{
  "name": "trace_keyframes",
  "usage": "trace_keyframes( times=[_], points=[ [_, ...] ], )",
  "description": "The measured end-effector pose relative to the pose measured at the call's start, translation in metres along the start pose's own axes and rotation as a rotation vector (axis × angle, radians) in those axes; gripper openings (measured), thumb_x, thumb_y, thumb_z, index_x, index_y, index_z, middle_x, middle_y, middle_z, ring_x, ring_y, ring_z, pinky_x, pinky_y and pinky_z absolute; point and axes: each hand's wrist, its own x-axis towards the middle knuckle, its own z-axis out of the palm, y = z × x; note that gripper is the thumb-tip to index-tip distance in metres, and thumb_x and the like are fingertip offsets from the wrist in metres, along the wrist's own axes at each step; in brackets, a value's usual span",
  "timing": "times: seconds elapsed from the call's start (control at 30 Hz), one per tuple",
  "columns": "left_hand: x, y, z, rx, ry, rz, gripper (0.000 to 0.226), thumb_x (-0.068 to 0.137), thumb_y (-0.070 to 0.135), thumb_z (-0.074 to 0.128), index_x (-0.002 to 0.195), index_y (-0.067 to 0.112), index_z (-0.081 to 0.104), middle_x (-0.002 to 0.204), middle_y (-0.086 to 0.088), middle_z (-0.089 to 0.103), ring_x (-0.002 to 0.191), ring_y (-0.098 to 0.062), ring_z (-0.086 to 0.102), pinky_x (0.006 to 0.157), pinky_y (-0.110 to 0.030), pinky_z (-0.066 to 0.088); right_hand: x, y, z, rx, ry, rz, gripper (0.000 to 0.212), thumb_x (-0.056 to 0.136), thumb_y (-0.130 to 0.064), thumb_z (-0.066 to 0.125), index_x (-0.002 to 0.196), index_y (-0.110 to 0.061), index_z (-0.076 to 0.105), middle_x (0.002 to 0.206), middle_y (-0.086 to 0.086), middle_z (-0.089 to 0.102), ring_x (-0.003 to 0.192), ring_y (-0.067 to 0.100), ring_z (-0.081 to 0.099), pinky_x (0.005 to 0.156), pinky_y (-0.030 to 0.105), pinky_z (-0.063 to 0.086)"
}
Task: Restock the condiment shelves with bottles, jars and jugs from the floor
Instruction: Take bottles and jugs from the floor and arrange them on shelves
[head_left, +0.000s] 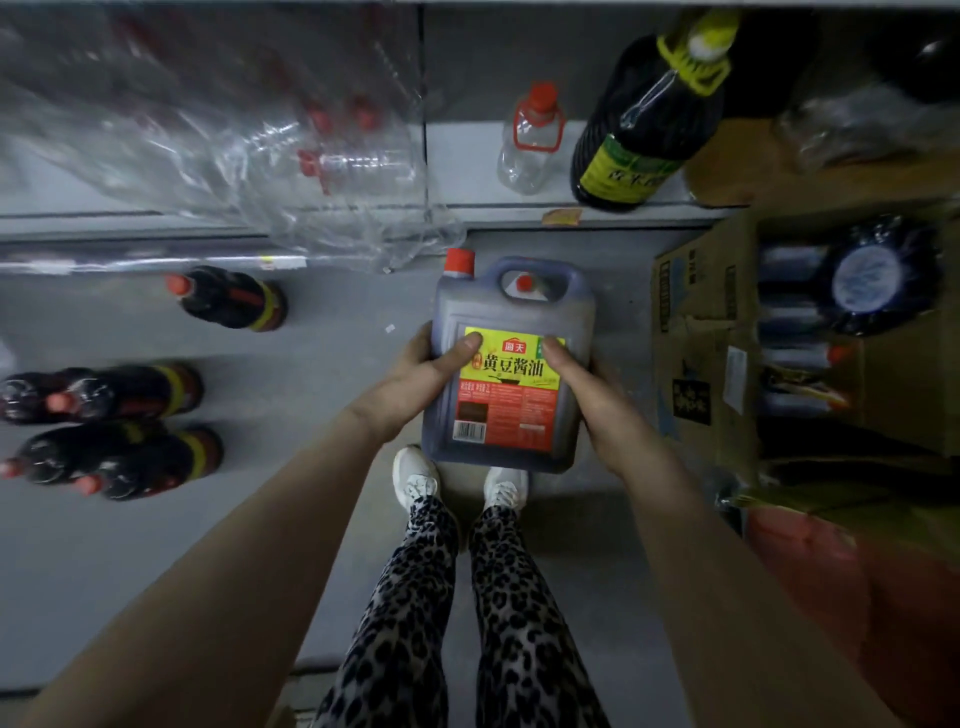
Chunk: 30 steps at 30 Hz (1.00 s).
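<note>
Dark soy jug (506, 364), sides hand-covered

Leopard-print leggings (415, 613), white sneakers (414, 475), bare forearms

On the dark square plastic soy sauce jug (506, 364) we hold, the yellow-and-red paper label (511, 389) reads 海天 in a red badge and 黄豆酱油 in large dark characters, with a barcode at its lower left. Other labels are too blurred for us to read.
</note>
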Motion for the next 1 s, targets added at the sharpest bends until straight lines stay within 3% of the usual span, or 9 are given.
trace_keyframes(
  times=[0.1, 0.2, 0.27, 0.4, 0.5, 0.6, 0.7, 0.87, 1.0],
  points=[
    [-0.035, 0.021, -0.003, 0.02, 0.031, 0.029, 0.048, 0.091, 0.043, 0.062, 0.131, 0.02, 0.05, 0.114, -0.001, 0.07, 0.097, -0.014, 0.07, 0.089, -0.03, 0.055, -0.034, -0.024, 0.008, 0.001, 0.004, -0.011, 0.039, 0.082, -0.042, 0.077, 0.114, -0.027, 0.063, 0.096, -0.005, 0.078, 0.087, 0.013, 0.076, 0.063, 0.02, 0.057],
    [-0.07, 0.044, -0.006, 0.026, 0.056, 0.07, 0.047, 0.088, 0.046, 0.064, 0.127, 0.021, 0.052, 0.111, 0.001, 0.071, 0.098, -0.016, 0.07, 0.092, -0.034, 0.054, -0.071, -0.05, 0.014, -0.029, -0.01, -0.044, 0.061, 0.067, -0.048, 0.083, 0.119, -0.025, 0.061, 0.096, -0.006, 0.078, 0.086, 0.013, 0.076, 0.063, 0.021, 0.058],
    [-0.093, 0.061, -0.008, 0.029, 0.063, 0.099, 0.05, 0.088, 0.047, 0.064, 0.128, 0.021, 0.052, 0.112, 0.0, 0.071, 0.098, -0.017, 0.07, 0.09, -0.032, 0.054, -0.095, -0.069, 0.018, -0.066, -0.006, -0.056, 0.072, 0.062, -0.055, 0.083, 0.124, -0.026, 0.059, 0.1, -0.004, 0.078, 0.089, 0.014, 0.075, 0.073, 0.029, 0.059],
    [-0.131, 0.092, -0.01, 0.021, 0.066, 0.168, 0.039, 0.087, 0.048, 0.064, 0.118, 0.026, 0.055, 0.099, 0.008, 0.073, 0.084, -0.006, 0.073, 0.073, -0.019, 0.054, -0.13, -0.103, 0.023, -0.112, -0.016, -0.108, 0.069, 0.06, -0.064, 0.085, 0.116, -0.032, 0.061, 0.1, -0.007, 0.078, 0.09, 0.012, 0.075, 0.076, 0.03, 0.055],
    [-0.162, 0.119, -0.01, 0.017, 0.061, 0.22, 0.034, 0.087, 0.049, 0.065, 0.112, 0.028, 0.057, 0.101, 0.003, 0.075, 0.09, -0.013, 0.073, 0.083, -0.029, 0.057, -0.162, -0.132, 0.027, -0.128, -0.022, -0.169, 0.069, 0.061, -0.064, 0.083, 0.117, -0.032, 0.06, 0.101, -0.007, 0.077, 0.09, 0.013, 0.075, 0.073, 0.029, 0.057],
    [-0.19, 0.145, -0.011, 0.013, 0.076, 0.283, 0.052, 0.085, 0.052, 0.065, 0.125, 0.021, 0.055, 0.108, -0.001, 0.074, 0.095, -0.017, 0.073, 0.092, -0.038, 0.056, -0.19, -0.161, 0.031, -0.131, -0.036, -0.229, 0.072, 0.061, -0.063, 0.085, 0.12, -0.029, 0.061, 0.099, -0.007, 0.078, 0.087, 0.013, 0.076, 0.062, 0.022, 0.058],
    [-0.22, 0.171, -0.011, 0.023, 0.094, 0.365, 0.065, 0.074, 0.06, 0.067, 0.123, 0.02, 0.055, 0.106, 0.0, 0.075, 0.095, -0.016, 0.073, 0.094, -0.04, 0.056, -0.218, -0.188, 0.034, -0.121, -0.027, -0.298, 0.069, 0.063, -0.06, 0.083, 0.122, -0.029, 0.061, 0.101, -0.006, 0.078, 0.088, 0.014, 0.076, 0.063, 0.024, 0.058],
    [-0.26, 0.211, -0.014, 0.06, 0.135, 0.486, 0.064, 0.073, 0.067, 0.071, 0.119, 0.026, 0.057, 0.102, 0.006, 0.076, 0.093, -0.015, 0.073, 0.095, -0.043, 0.055, -0.259, -0.231, 0.04, -0.113, -0.039, -0.426, 0.064, 0.063, -0.056, 0.081, 0.118, -0.029, 0.064, 0.097, -0.004, 0.078, 0.085, 0.015, 0.076, 0.057, 0.018, 0.056],
    [-0.293, 0.249, -0.016, 0.061, 0.17, 0.57, 0.085, 0.06, 0.075, 0.069, 0.124, 0.02, 0.058, 0.11, 0.0, 0.074, 0.099, -0.02, 0.072, 0.099, -0.046, 0.052, -0.289, -0.268, 0.045, -0.12, -0.056, -0.522, 0.053, 0.068, -0.049, 0.081, 0.112, -0.024, 0.065, 0.094, -0.001, 0.079, 0.083, 0.017, 0.076, 0.058, 0.021, 0.057]
  ],
)
